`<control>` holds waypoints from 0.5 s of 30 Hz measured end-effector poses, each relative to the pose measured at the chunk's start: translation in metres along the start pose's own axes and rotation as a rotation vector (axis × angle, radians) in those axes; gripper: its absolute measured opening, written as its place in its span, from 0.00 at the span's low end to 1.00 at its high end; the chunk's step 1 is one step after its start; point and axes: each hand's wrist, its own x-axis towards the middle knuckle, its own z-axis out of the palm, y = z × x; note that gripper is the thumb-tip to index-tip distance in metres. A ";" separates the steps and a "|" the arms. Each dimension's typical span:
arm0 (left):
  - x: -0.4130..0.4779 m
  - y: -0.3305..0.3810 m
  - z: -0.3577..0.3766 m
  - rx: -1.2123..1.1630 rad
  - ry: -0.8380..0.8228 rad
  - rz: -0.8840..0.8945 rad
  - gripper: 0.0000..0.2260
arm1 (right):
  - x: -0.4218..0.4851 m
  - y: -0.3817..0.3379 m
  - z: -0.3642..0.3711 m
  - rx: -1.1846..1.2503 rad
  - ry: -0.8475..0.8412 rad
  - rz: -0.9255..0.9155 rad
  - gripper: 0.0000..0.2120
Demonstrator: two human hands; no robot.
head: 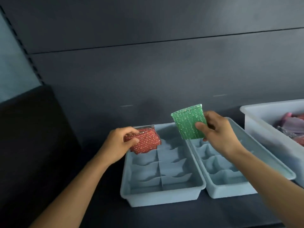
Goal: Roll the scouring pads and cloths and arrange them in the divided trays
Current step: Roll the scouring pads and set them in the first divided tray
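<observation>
Two pale blue divided trays stand side by side on a dark shelf, the left tray [162,195] and the right tray [230,190]. My left hand [118,143] grips a rolled red glittery scouring pad [144,142] at the far-left compartment of the left tray. My right hand [217,129] holds a flat green glittery scouring pad [189,122] upright in the air, above the gap between the two trays. The other compartments in view hold nothing.
A white bin [263,125] at the right holds several pink, red and purple pads or cloths [294,127]. A dark panelled wall rises behind the shelf. A black block [32,129] stands at the left.
</observation>
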 end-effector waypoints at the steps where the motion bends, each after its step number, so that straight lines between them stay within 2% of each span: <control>1: -0.002 -0.004 0.002 0.032 -0.030 0.009 0.09 | -0.001 -0.003 0.006 0.007 -0.007 0.000 0.03; 4: -0.004 -0.008 0.011 0.207 -0.069 0.050 0.09 | -0.001 -0.005 0.021 0.018 -0.031 -0.028 0.05; 8: -0.001 -0.012 0.022 0.537 0.017 0.156 0.11 | -0.005 -0.003 0.036 -0.011 -0.076 -0.064 0.08; 15: 0.010 -0.025 0.031 0.596 -0.093 0.141 0.13 | -0.011 -0.001 0.061 -0.161 -0.205 -0.150 0.12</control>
